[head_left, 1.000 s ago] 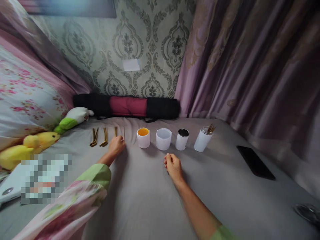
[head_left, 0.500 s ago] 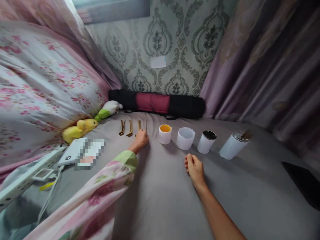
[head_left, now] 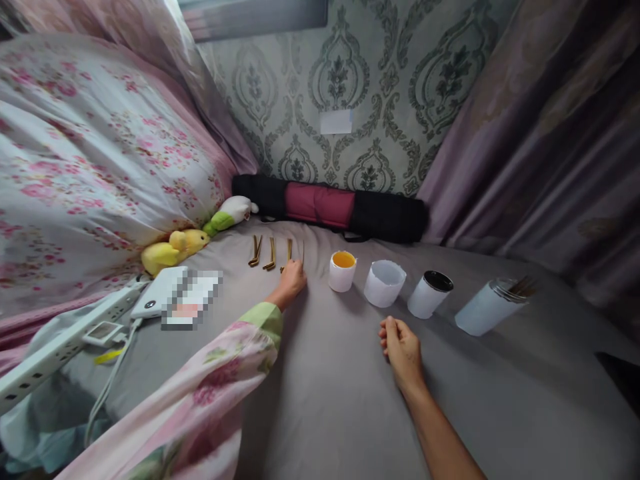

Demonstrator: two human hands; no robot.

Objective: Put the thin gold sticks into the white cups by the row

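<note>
My left hand (head_left: 293, 281) reaches to the bed sheet with fingers pinched together. A thin gold-brown stick (head_left: 303, 250) rises from its fingertips, the lower end hidden by the hand. In a row to its left lie bent gold straw-like sticks: one group (head_left: 255, 251) at the far left, another (head_left: 271, 255) in the middle, and a third (head_left: 289, 249) partly behind my fingers. My right hand (head_left: 403, 347) rests on the sheet in a loose fist, nothing visible in it. Just beyond it stands a white paper-wrapped cup (head_left: 384, 291), apart from the hand.
A white cup with an orange inside (head_left: 342, 277) stands left; a white-wrapped can (head_left: 427, 299) and a tilted-looking jar of brown sticks (head_left: 485, 313) stand right. Behind lies a black-and-red bag (head_left: 320, 203). Plush toys (head_left: 173, 250), a white device (head_left: 157, 293) and a power strip (head_left: 65, 347) are left.
The view has shifted, so everything sits a little farther right or lower. My left hand stays by the gold sticks, and my right hand keeps its curled shape.
</note>
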